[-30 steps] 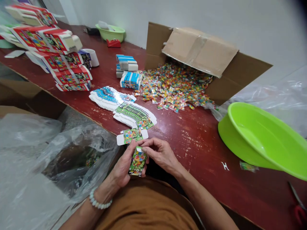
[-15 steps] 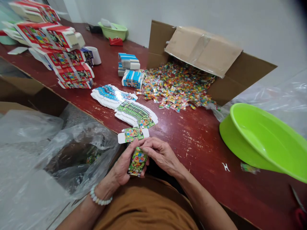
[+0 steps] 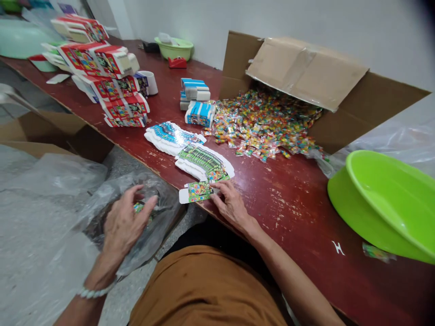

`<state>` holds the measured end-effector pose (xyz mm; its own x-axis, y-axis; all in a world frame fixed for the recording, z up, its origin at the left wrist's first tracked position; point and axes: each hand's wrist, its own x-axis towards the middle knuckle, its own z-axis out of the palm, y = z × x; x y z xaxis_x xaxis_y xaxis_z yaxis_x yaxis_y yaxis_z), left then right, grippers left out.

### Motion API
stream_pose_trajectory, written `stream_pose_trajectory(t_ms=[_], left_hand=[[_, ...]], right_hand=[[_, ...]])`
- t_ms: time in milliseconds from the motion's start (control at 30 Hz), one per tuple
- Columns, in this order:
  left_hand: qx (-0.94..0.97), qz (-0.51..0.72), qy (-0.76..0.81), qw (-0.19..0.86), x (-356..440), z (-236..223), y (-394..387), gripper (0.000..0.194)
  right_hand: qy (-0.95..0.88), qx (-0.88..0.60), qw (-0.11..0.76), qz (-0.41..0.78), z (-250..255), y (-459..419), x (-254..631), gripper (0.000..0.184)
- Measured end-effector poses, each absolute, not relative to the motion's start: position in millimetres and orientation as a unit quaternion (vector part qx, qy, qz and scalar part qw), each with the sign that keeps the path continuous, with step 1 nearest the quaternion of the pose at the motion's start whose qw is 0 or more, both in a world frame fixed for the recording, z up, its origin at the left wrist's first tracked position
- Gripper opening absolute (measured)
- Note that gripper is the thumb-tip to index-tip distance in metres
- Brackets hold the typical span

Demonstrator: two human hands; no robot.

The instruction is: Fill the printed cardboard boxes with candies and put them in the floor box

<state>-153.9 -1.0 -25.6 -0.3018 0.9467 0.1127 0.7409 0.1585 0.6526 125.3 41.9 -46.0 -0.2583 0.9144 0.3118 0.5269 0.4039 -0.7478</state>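
Observation:
My left hand (image 3: 125, 217) is over the clear plastic bag (image 3: 98, 199) at the table's left side, thumb and fingers spread apart. A small green printed box (image 3: 137, 207) shows beyond its fingers, inside the bag's mouth; part of it is hidden. My right hand (image 3: 231, 203) pinches the right end of a green candy carton (image 3: 200, 192) with a white flap, at the table edge. Just beyond lies a fanned row of flat green cartons (image 3: 204, 162), and behind that a fan of blue cartons (image 3: 171, 136).
Wrapped candies (image 3: 265, 122) spill from a tipped cardboard box (image 3: 306, 68) at the back. A lime-green basin (image 3: 384, 208) stands at the right. Red cartons (image 3: 98, 59) are stacked at the left, with blue carton bundles (image 3: 200, 113) nearer the middle. A red tape dispenser (image 3: 177, 63) sits behind.
My left hand has moved left and down from the filled green box's spot to the plastic bag, and its fingers have opened. My right hand has moved to the carton on the table edge.

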Motion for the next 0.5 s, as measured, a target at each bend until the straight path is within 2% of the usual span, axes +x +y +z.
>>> stream_pose_trajectory(t_ms=[167, 267, 333, 433, 500], left_hand=[[0.399, 0.470, 0.645, 0.451, -92.7, -41.9, 22.0, 0.069], [0.319, 0.533, 0.589, 0.518, -72.6, -44.5, 18.5, 0.073], [0.271, 0.558, 0.547, 0.563, -71.8, -42.1, 8.6, 0.076], [0.273, 0.526, 0.500, 0.631, -77.5, -34.3, -7.2, 0.067], [0.304, 0.458, 0.461, 0.697, -80.8, -27.9, -12.4, 0.060]], right_hand=[[-0.720, -0.505, 0.407, 0.248, -52.5, 38.2, 131.5, 0.029], [-0.664, -0.542, 0.424, 0.291, -48.7, 29.2, 135.9, 0.033], [-0.599, -0.557, 0.434, 0.378, -43.4, 24.3, 135.3, 0.040], [-0.503, -0.535, 0.459, 0.499, -32.6, 21.1, 131.5, 0.037], [-0.498, -0.525, 0.467, 0.509, -23.5, 20.5, 131.0, 0.030]])
